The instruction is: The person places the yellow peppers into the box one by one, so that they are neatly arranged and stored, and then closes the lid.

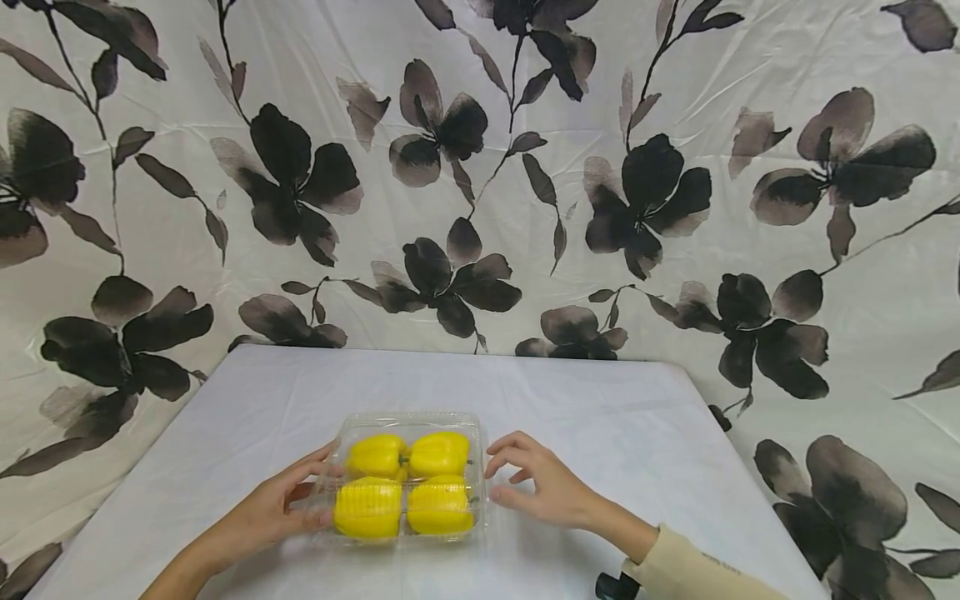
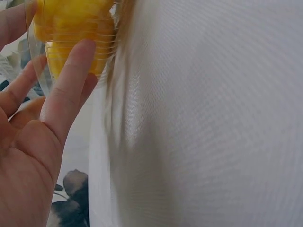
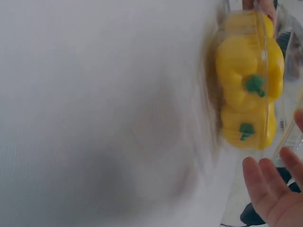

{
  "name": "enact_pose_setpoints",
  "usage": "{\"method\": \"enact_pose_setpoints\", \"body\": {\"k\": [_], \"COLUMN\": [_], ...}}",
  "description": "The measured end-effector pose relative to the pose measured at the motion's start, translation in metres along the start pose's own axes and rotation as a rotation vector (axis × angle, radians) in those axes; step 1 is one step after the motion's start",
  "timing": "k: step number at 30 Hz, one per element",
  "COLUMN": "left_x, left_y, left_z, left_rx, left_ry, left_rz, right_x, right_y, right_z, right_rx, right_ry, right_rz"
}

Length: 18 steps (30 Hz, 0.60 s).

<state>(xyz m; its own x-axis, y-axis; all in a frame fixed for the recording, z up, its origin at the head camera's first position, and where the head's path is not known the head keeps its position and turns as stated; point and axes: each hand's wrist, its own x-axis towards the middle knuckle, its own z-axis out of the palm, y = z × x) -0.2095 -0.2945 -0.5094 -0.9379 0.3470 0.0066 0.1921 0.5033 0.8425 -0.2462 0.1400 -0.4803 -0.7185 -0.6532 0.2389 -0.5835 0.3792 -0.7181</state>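
A clear plastic box (image 1: 480,533) sits on the white table, with several yellow toy bell peppers (image 1: 439,454) in two rows inside. Green stems show on the peppers (image 3: 254,85) in the right wrist view. My left hand (image 1: 273,504) is at the box's left side, thumb toward the front and fingers farther back. In the left wrist view, a fairly straight digit of that hand (image 2: 61,104) lies against the box's ribbed side. On the other side, my right hand (image 1: 543,483) is just off the right edge, fingers loosely bent and holding nothing.
The white-covered table (image 1: 600,408) extends behind and to both sides of the box. Behind it hangs a pale curtain (image 1: 555,242) with dark flowers. A small black object (image 1: 617,586) shows beside the right sleeve (image 1: 690,567).
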Motion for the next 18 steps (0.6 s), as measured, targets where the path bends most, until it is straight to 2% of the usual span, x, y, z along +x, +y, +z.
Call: {"method": "enact_pose_setpoints", "body": {"k": [8,12,18], "left_x": [0.001,0.001,0.000], "left_y": [0.002,0.002,0.002], "left_z": [0.001,0.001,0.001], "left_rx": [-0.025,-0.028,-0.033], "left_ry": [0.010,0.012,0.023], "left_rz": [-0.021,-0.022,-0.034], "right_x": [-0.004,-0.007,-0.011], "right_y": [-0.010,-0.014,-0.017], "right_z": [0.003,0.006,0.009], "right_rx": [0.104,0.136,0.254], "right_ry": [-0.010,-0.019,-0.020], "right_rz": [0.160,0.220,0.300]}}
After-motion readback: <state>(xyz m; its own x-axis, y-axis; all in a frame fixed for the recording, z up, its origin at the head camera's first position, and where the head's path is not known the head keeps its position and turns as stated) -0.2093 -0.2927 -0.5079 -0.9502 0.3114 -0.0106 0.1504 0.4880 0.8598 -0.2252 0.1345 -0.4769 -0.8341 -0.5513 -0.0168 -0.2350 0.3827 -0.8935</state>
